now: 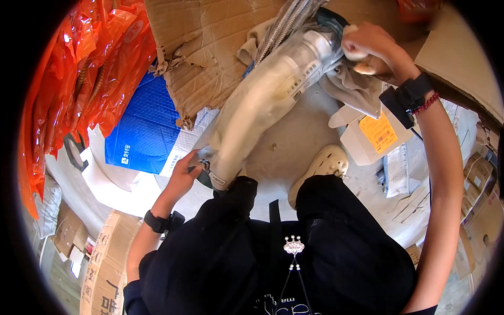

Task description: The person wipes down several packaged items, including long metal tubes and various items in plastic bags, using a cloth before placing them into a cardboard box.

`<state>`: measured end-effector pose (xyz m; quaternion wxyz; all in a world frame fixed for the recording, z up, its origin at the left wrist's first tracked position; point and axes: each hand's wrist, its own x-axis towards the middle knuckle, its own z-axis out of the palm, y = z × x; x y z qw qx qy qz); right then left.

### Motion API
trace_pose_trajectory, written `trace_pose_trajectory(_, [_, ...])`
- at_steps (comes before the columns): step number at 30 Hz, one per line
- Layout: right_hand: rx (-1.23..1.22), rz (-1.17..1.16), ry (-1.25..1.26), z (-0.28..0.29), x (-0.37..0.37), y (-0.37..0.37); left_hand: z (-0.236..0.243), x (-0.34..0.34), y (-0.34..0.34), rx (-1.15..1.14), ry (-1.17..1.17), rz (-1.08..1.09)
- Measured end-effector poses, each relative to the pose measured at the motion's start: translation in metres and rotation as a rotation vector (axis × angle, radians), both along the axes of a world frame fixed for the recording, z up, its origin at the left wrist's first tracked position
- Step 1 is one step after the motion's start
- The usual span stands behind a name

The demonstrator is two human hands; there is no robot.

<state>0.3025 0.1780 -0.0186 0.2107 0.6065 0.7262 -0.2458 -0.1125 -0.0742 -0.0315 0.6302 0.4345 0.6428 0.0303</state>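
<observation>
Slanting between my hands is a thick, curved, cream-coloured tube (247, 113) in clear printed plastic wrap, with a pale collar near its far end. My left hand (184, 176) pinches the wrap at the tube's near end, beside my knee. At the far end, my right hand (373, 47) is curled round a pale, blurred piece (353, 44) that I cannot make out. Under that hand lie crumpled grey-beige cloths (352, 86). Bagged ribbed metal hoses (286, 26) rest against the tube's far left side.
Orange plastic bags (89, 68) hang at the left, beside a blue padded mailer (144, 126). Torn cardboard (205, 52) spreads across the back. An opened small box with a yellow label (377, 134) lies at right; a taped carton (107, 262) stands near left.
</observation>
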Motion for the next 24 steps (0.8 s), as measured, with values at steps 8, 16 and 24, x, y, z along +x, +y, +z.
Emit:
trace_pose_trajectory(8, [0.481, -0.231, 0.046, -0.062, 0.005, -0.018, -0.001, 0.016, -0.001, -0.200, -0.041, -0.037])
trace_pose_trajectory(16, [0.494, -0.528, 0.652, -0.048, -0.057, -0.117, -0.005, 0.016, -0.005, -0.280, 0.015, 0.012])
trace_pose_trajectory(24, [0.202, -0.216, 1.047, -0.028, -0.102, -0.187, -0.007, 0.025, -0.003, -0.274, 0.075, 0.024])
